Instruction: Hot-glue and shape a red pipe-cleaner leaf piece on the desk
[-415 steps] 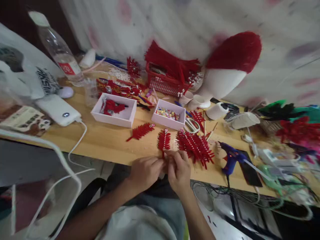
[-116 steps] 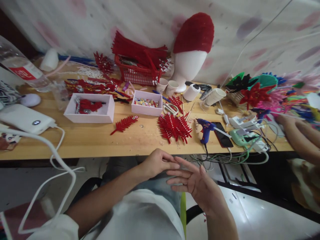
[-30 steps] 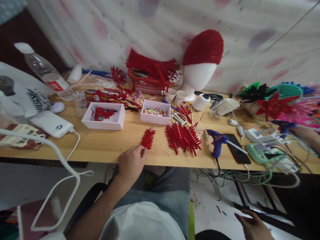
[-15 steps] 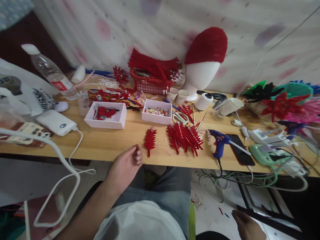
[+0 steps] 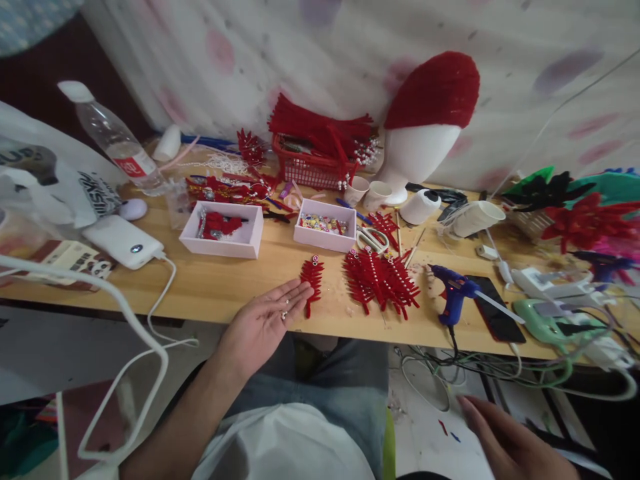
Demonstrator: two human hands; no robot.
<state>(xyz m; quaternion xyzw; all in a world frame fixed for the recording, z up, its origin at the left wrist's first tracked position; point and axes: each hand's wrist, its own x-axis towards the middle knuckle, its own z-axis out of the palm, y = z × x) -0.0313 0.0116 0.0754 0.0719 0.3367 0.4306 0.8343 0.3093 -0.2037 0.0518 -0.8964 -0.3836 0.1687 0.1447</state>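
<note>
Left hand (image 5: pixel 265 327): palm up at the front edge of the desk (image 5: pixel 230 283), fingers unfolded and gripping nothing, with a few small pearl-like beads (image 5: pixel 283 315) lying loose on it; the palm probably serves as a shallow dish so that they do not roll off. Its fingertips overlap one red chenille leaf (image 5: pixel 313 270); contact cannot be confirmed. That leaf lies flat on the desk, charm end away from the person, presumably to present its length squarely. Right hand (image 5: pixel 510 437): low, beyond the desk edge, above the floor; whether its fingers are apart or together cannot be determined. To the right of the single leaf lies an overlapping cluster of red leaves (image 5: pixel 383 283), several bearing pearl rows, apparently grouped apart to avoid mixing. Behind, a white bead box (image 5: pixel 325 240) contains small coloured pieces, its walls likely keeping them from scattering; white-handled scissors (image 5: pixel 373 240) lie just beside it. A blue glue gun (image 5: pixel 455 293) lies right of the cluster, nozzle clear of the leaves, a sensible position should it be hot.
</note>
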